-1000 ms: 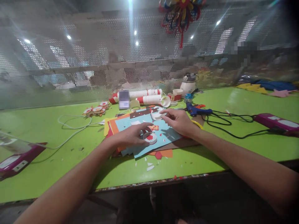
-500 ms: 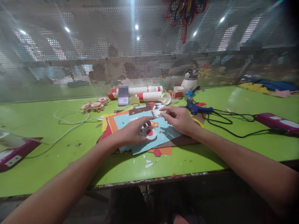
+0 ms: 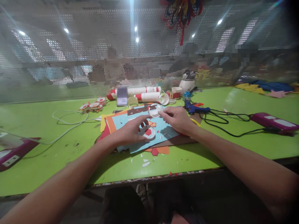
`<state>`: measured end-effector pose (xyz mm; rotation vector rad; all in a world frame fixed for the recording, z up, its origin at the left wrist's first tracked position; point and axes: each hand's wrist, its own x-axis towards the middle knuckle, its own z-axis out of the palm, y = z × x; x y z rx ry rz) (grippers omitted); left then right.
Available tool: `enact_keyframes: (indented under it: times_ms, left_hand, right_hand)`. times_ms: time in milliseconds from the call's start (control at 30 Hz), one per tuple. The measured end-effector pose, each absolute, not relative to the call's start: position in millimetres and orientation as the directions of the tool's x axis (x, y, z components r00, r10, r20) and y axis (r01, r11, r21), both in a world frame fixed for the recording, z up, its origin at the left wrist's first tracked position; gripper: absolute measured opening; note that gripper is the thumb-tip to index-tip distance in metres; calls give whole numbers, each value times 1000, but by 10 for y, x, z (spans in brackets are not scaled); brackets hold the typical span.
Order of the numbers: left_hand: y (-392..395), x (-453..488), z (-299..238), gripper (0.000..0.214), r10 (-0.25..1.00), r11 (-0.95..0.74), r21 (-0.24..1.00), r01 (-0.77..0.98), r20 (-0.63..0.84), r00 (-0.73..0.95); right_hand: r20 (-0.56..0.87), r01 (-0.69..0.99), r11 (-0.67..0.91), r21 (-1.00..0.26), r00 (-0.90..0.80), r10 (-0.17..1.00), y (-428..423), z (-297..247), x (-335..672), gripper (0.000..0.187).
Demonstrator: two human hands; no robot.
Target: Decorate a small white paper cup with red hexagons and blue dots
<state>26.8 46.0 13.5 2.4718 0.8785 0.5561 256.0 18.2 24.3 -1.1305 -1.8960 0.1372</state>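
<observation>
A round white piece [image 3: 152,134] with blue dots and a red hexagon in its middle rests over light-blue paper [image 3: 166,134]. Curled about its left side, my left hand [image 3: 132,130] has the thumb at the lower edge and some fingers against the rim. My right hand [image 3: 178,120] pinches at the right edge of a white ring [image 3: 153,114], which looks like a roll of tape. A small red scrap shows at that ring's left side. Between the two round things lies a small orange-red patterned piece [image 3: 152,123].
Behind lie stacked paper cups [image 3: 147,97], a phone [image 3: 122,100], a tape roll [image 3: 133,102] and a white kettle-shaped bottle [image 3: 187,83]. Right are a blue glue gun [image 3: 197,108], black cords and a purple power strip [image 3: 274,122]. Another power strip [image 3: 17,155] sits left. A red hexagon [image 3: 154,151] lies in front.
My right hand's fingers have closed in at the white ring's edge, and more of the ring shows. My left hand stays at the dotted round piece. The whole view has shifted slightly.
</observation>
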Motion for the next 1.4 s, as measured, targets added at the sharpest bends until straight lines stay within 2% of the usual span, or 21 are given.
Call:
enact_keyframes:
  times_ms: [133, 200, 333, 467, 733, 1200, 1400]
  left_hand:
    - [470, 267, 114, 80, 666, -697, 562, 446, 275, 693]
    - [466, 271, 123, 81, 663, -701, 574, 423, 307, 683]
    - [450, 282, 150, 80, 654, -716, 588, 376, 376, 657]
    - [461, 289, 135, 79, 655, -729, 586, 353, 450, 606]
    - [481, 299, 103, 77, 616, -779, 538, 322, 564, 550]
    - [482, 288, 41, 87, 498, -867, 380, 322, 691, 525]
    - [468, 284, 54, 87, 454, -890, 320, 326, 706, 544]
  right_hand:
    - [626, 635, 571, -520, -172, 761, 199, 196, 2535, 46]
    - [626, 621, 567, -541, -153, 765, 208, 175, 2523, 45]
    - [623, 553, 579, -599, -132, 771, 213, 181, 2526, 13]
    - [587, 463, 601, -651, -194, 786, 184, 227, 2545, 39]
    - [484, 405, 603, -687, -363, 796, 88, 211, 2466, 65]
    - [425, 418, 544, -727, -349, 835, 72, 138, 2395, 72]
    - [433, 362, 539, -761, -336, 837, 71, 127, 2374, 71]
